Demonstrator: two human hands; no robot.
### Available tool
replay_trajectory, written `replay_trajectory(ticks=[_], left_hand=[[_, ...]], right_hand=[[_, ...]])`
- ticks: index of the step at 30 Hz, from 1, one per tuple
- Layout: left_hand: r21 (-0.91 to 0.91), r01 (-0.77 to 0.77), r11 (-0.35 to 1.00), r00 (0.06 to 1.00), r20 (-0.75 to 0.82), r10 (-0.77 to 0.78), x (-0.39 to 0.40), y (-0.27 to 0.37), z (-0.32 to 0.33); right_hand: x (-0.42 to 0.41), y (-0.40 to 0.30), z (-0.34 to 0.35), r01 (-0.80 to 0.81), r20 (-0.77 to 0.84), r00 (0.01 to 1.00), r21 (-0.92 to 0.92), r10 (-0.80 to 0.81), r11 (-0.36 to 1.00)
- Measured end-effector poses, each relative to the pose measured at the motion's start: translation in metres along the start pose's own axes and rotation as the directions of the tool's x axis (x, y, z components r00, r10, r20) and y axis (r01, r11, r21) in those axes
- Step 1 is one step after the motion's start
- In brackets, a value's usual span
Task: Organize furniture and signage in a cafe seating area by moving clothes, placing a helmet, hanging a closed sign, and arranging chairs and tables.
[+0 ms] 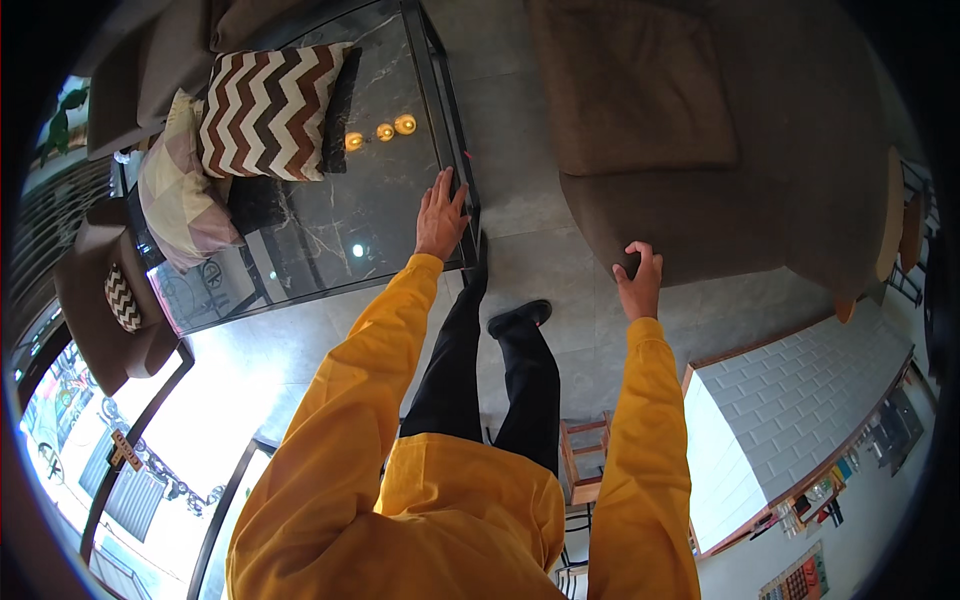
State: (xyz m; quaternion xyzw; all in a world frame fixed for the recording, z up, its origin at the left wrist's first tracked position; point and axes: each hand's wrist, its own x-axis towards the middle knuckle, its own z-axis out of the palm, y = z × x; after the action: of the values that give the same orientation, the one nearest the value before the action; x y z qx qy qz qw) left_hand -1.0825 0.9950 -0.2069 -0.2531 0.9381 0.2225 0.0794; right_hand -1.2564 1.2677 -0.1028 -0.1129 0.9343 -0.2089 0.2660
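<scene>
My left hand (441, 219) lies over the right edge of a dark marble-look table (375, 217) with a black metal frame, its fingers stretched and holding nothing. My right hand (641, 281) is beside the lower corner of a brown upholstered sofa (667, 217). Its fingers are curled with a gap to the thumb, and I see nothing in it; whether it touches the sofa I cannot tell. On the table rest a zigzag-patterned cushion (270, 112) and a pale cushion with diamond shapes (184, 184), which the zigzag one partly overlaps.
Grey floor tiles (517, 202) run between table and sofa. A brown armchair (112, 292) with a small zigzag cushion (122, 300) stands left, near the glass doors (135, 480). At right is a white-tiled counter (795, 390). A wooden stool (585, 457) stands behind my legs.
</scene>
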Motion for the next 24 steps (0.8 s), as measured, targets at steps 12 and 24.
replay_trajectory(ticks=[12,24], left_hand=[[0.122,0.038,0.992,0.977,0.205,-0.062,-0.004,0.008,0.006],[0.165,0.055,0.985,0.962,0.256,-0.097,0.001,0.009,0.016]], right_hand=[[0.001,0.001,0.0,-0.028,0.01,1.0,-0.043,0.028,0.999],[0.003,-0.001,0.001,-0.002,0.012,1.0,-0.062,0.003,0.998]])
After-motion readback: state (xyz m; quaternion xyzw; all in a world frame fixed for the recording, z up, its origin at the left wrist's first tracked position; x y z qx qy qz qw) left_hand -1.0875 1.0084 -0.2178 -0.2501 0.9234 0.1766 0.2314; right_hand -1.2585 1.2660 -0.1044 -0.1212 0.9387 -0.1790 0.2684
